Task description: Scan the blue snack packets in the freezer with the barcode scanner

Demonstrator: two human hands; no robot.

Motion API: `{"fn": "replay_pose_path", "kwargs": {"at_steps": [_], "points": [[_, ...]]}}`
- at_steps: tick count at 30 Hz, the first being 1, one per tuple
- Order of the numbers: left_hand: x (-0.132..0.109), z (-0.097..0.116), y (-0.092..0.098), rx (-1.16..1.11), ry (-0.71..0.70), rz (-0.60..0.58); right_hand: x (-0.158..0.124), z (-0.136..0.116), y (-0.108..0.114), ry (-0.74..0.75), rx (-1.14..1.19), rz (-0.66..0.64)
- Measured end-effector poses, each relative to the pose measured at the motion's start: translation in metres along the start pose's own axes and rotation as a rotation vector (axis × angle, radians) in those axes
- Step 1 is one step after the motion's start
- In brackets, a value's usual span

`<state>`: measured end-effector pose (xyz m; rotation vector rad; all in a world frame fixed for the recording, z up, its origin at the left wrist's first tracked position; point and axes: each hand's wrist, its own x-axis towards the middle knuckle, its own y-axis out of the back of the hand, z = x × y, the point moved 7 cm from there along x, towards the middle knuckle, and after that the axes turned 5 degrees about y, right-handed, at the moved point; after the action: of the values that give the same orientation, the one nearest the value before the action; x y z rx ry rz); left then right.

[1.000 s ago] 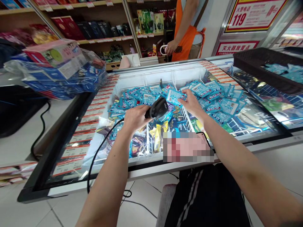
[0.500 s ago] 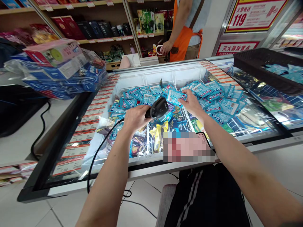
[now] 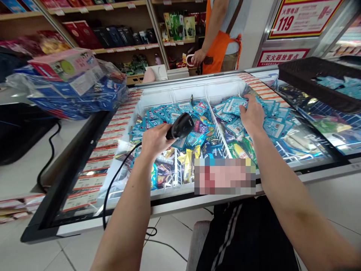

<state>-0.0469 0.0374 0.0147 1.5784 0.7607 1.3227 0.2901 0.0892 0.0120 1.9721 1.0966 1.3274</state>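
My left hand (image 3: 153,140) is wrapped round the handle of a black corded barcode scanner (image 3: 180,127), held over the open chest freezer (image 3: 186,92). My right hand (image 3: 252,116) reaches to the right compartment and rests palm down on the pile of blue packets (image 3: 272,126); its fingertips curl over one packet at the pile's top, and I cannot see whether they grip it. More blue packets (image 3: 158,114) fill the left compartment, across a white wire divider (image 3: 216,126).
Bagged boxes (image 3: 67,81) lie on the freezer lid at left. A black basket (image 3: 316,81) with blue packets sits on the glass at right. A person in an orange apron (image 3: 222,35) stands by the shelves behind. The scanner cable (image 3: 108,195) hangs toward the floor.
My right hand has left the packet it held up in front of the scanner and moved right onto the right-hand pile. The scanner has shifted slightly left and up.
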Motion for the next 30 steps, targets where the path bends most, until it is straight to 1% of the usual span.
{"fn": "replay_pose_path", "kwargs": {"at_steps": [3,5,7,10,11,13,16,19,22,27,30], "points": [[0.0,-0.004,0.0,0.004,0.019,0.017,-0.003,0.005,0.009,-0.042,-0.108,0.104],[0.0,-0.005,-0.001,0.01,0.024,0.023,-0.007,-0.003,0.009,0.01,-0.135,0.128],[0.0,-0.006,0.0,0.019,0.034,0.032,-0.011,-0.018,0.002,0.136,-0.137,0.076],[0.0,-0.009,0.001,0.032,0.057,0.053,-0.019,-0.039,-0.017,0.346,-0.145,-0.073],[0.0,-0.01,0.002,0.035,0.063,0.059,-0.021,-0.043,-0.023,0.394,-0.155,-0.111],[0.0,-0.011,0.002,0.036,0.065,0.065,-0.023,-0.044,-0.03,0.441,-0.179,-0.141],[-0.001,-0.01,0.003,0.034,0.059,0.063,-0.022,-0.036,-0.032,0.425,-0.212,-0.124],[0.0,-0.011,0.004,0.04,0.06,0.051,-0.019,-0.028,-0.03,0.379,-0.235,-0.098],[0.002,-0.013,0.007,0.053,0.058,0.044,-0.019,-0.027,-0.026,0.36,-0.238,-0.076],[0.001,-0.027,0.012,0.056,0.088,0.072,-0.021,-0.039,-0.02,0.395,-0.208,-0.043],[-0.004,-0.036,0.01,0.06,0.117,0.075,-0.023,-0.054,-0.022,0.461,-0.129,-0.07]]}}
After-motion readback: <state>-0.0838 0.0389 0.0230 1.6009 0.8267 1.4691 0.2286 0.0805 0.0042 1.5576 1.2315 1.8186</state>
